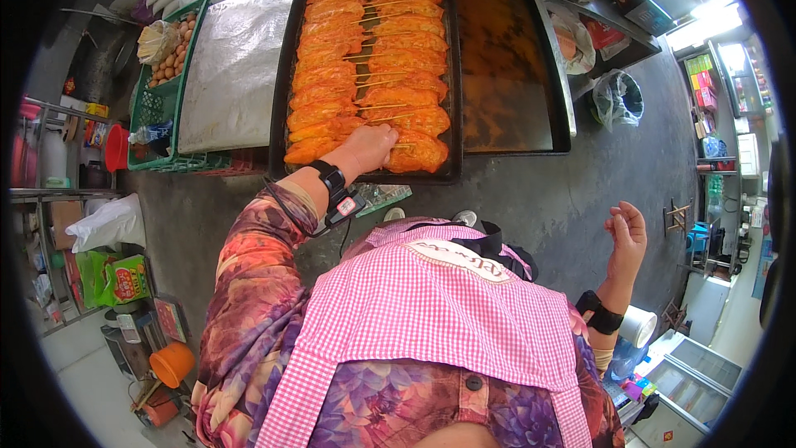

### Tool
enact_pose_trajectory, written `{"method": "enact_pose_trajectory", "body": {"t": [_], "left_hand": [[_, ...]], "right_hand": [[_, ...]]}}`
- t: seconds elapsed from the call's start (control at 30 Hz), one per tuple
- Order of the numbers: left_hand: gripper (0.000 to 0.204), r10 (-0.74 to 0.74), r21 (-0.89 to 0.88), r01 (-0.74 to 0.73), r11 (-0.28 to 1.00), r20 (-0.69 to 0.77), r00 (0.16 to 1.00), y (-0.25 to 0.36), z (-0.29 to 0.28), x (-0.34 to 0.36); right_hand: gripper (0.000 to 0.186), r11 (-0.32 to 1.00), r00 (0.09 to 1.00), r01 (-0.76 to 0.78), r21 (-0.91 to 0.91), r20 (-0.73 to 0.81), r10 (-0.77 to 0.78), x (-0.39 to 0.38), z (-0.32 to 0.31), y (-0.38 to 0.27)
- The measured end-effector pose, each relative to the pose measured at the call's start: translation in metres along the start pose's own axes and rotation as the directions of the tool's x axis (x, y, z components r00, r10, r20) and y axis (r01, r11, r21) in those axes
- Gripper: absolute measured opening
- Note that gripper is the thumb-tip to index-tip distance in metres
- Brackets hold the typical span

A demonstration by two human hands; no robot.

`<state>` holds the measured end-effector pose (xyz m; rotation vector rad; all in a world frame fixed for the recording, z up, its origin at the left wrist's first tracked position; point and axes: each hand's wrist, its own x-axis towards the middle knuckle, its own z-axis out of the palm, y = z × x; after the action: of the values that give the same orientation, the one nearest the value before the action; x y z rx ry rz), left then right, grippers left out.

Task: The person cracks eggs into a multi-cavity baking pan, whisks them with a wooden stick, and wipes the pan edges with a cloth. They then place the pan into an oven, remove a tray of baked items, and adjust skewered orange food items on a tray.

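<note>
Two columns of orange-red marinated meat skewers (410, 58) fill a black tray (454, 50), their wooden sticks pointing inward to the middle. My left hand (369, 149) reaches over the tray's near end. Its fingers are closed at the stick of the nearest skewer (417, 153) in the right column; the fingertips are partly hidden. Off to the right, away from the tray, my right hand (628, 231) is raised with loosely bent fingers and nothing visible in it. Dark bands circle both wrists, and a small device with a cable hangs at the left one.
Right of the skewers stands a second black tray (506, 75) with brownish liquid. A pale covered tabletop (236, 66) and a green crate (153, 104) with eggs (172, 62) lie left. A lined bin (618, 99) stands at right; shelves (70, 191) line the left side.
</note>
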<state>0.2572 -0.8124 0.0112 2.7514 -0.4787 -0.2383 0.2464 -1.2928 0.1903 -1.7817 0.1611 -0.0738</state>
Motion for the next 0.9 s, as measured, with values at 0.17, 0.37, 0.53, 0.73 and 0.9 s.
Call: {"method": "enact_pose_trajectory", "body": {"t": [0.17, 0.37, 0.53, 0.73, 0.9], "left_hand": [[0.015, -0.026, 0.021, 0.031, 0.999, -0.181, 0.983, -0.009, -0.003, 0.001], [0.014, -0.136, -0.013, 0.138, 0.99, -0.28, 0.95, -0.018, -0.017, 0.013], [0.011, -0.123, -0.013, 0.122, 0.992, -0.117, 0.986, -0.021, -0.021, 0.018], [0.014, -0.178, -0.066, 0.168, 0.983, -0.19, 0.965, -0.033, -0.035, 0.024], [0.018, -0.349, -0.191, 0.301, 0.934, -0.313, 0.884, -0.046, -0.074, 0.005]], "right_hand": [[0.021, 1.0, 1.0, 0.006, -0.026, -0.006, -0.006, -0.002, -0.005, 0.004], [0.021, 0.999, 1.0, -0.011, -0.05, -0.009, 0.011, -0.001, -0.004, 0.008], [0.021, 0.998, 1.0, 0.016, -0.065, 0.023, -0.015, 0.002, 0.0, 0.007], [0.02, 0.991, 0.999, 0.016, -0.13, 0.042, -0.01, 0.005, 0.001, 0.005], [0.02, 0.986, 0.999, 0.017, -0.165, 0.039, -0.011, 0.007, -0.002, 0.007]]}}
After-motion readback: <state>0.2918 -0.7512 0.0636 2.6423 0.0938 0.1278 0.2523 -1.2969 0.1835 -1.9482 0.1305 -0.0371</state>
